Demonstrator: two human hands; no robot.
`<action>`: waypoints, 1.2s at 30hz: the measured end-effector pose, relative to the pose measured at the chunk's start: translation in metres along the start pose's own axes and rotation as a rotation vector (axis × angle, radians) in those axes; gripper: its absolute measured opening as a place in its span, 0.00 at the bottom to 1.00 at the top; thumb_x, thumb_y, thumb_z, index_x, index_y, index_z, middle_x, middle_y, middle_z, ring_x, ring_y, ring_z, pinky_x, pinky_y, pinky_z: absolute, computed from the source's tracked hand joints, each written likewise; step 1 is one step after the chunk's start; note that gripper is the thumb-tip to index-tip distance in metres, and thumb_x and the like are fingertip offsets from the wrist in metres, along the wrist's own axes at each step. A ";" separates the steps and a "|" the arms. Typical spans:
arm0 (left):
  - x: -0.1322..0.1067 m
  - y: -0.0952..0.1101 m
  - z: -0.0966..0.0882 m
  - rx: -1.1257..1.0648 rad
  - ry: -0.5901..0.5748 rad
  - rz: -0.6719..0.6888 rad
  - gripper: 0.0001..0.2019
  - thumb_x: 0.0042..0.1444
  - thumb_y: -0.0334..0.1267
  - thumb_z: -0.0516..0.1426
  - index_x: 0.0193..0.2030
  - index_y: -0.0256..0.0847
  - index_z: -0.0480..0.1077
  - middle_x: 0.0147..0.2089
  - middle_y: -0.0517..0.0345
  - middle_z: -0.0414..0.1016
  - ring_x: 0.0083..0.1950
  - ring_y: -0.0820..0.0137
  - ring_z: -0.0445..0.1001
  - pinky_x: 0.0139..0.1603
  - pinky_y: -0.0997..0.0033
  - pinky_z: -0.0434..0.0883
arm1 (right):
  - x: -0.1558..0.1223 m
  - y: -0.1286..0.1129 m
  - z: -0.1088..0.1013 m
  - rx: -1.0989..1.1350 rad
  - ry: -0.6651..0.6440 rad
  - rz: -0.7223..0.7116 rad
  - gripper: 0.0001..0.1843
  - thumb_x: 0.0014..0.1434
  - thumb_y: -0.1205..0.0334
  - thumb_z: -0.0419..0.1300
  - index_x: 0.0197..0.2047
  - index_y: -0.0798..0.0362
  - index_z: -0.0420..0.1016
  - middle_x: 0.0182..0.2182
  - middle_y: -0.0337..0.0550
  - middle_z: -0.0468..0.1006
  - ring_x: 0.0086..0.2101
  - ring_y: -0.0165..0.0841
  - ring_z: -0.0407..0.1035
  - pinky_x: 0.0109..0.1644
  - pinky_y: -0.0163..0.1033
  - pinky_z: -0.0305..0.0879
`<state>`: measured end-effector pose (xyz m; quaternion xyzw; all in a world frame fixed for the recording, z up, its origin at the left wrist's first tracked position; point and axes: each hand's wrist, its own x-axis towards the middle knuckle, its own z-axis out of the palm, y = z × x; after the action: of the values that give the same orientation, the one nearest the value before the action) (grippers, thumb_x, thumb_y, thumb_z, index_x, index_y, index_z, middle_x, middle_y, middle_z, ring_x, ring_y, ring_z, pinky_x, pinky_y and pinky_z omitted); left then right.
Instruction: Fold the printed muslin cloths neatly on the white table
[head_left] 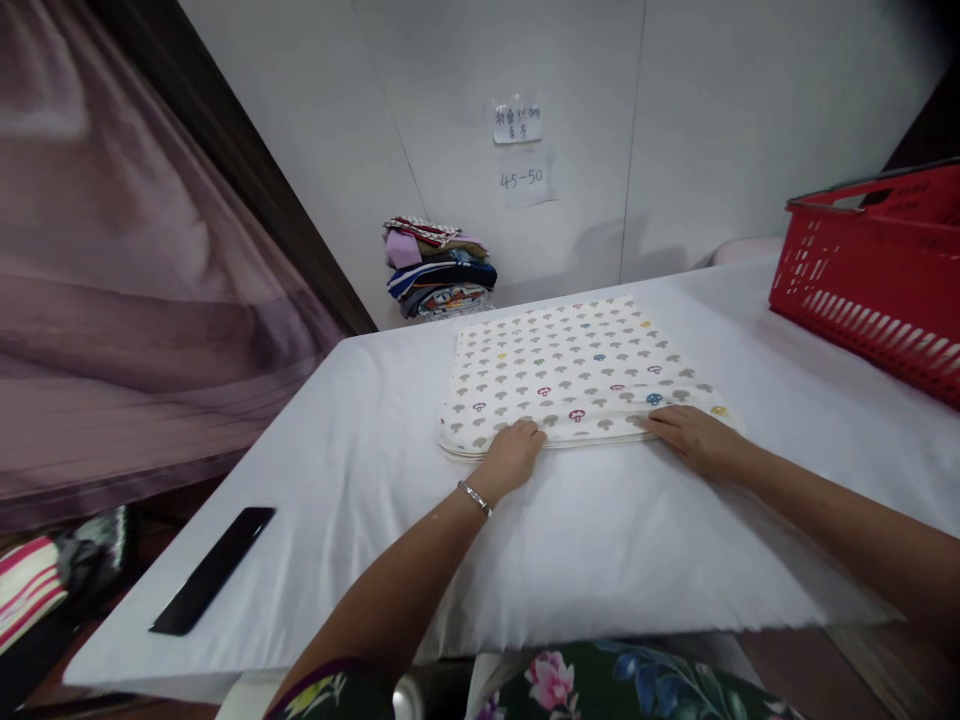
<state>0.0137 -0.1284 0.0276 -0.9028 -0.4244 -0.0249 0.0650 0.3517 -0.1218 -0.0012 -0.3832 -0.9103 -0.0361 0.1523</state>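
Observation:
A folded white cloth (562, 370) printed with grey and coloured mushrooms lies flat in layers on the white-covered table (360, 480). My left hand (514, 458), with a silver bracelet at the wrist, is closed on the cloth's near edge, left of its middle. Further right along that same edge, my right hand (697, 440) has its fingers together and gripping the fabric near the right corner. The thumbs and the undersides of both hands are mostly hidden.
A red plastic basket (870, 280) stands at the table's right. Beyond the far edge is a stack of folded fabrics (439, 270) against the wall. A flat black object (214, 570) lies at the table's left. A pinkish curtain (150, 280) hangs at far left.

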 end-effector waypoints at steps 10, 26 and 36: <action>-0.022 0.013 0.009 -0.104 0.058 -0.031 0.15 0.53 0.23 0.48 0.43 0.41 0.69 0.42 0.54 0.69 0.45 0.66 0.65 0.44 0.65 0.66 | -0.028 -0.003 -0.006 0.054 0.053 0.154 0.18 0.62 0.64 0.43 0.44 0.49 0.73 0.43 0.48 0.75 0.43 0.40 0.69 0.46 0.47 0.67; -0.046 -0.027 0.013 -0.095 0.098 -0.182 0.17 0.48 0.22 0.48 0.42 0.40 0.69 0.46 0.52 0.71 0.47 0.63 0.67 0.46 0.62 0.66 | -0.042 0.011 -0.019 0.067 0.067 0.221 0.19 0.63 0.63 0.44 0.53 0.48 0.69 0.48 0.49 0.73 0.46 0.39 0.68 0.49 0.48 0.67; -0.074 -0.062 0.020 -0.082 0.200 -0.222 0.18 0.46 0.22 0.51 0.41 0.43 0.70 0.41 0.56 0.73 0.42 0.65 0.71 0.43 0.65 0.68 | -0.046 0.022 -0.015 0.119 0.048 0.249 0.17 0.63 0.59 0.44 0.49 0.44 0.70 0.43 0.46 0.76 0.42 0.39 0.70 0.45 0.47 0.69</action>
<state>-0.0821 -0.1430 0.0062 -0.8452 -0.5117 -0.1391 0.0671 0.4019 -0.1405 -0.0017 -0.4825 -0.8524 0.0279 0.1996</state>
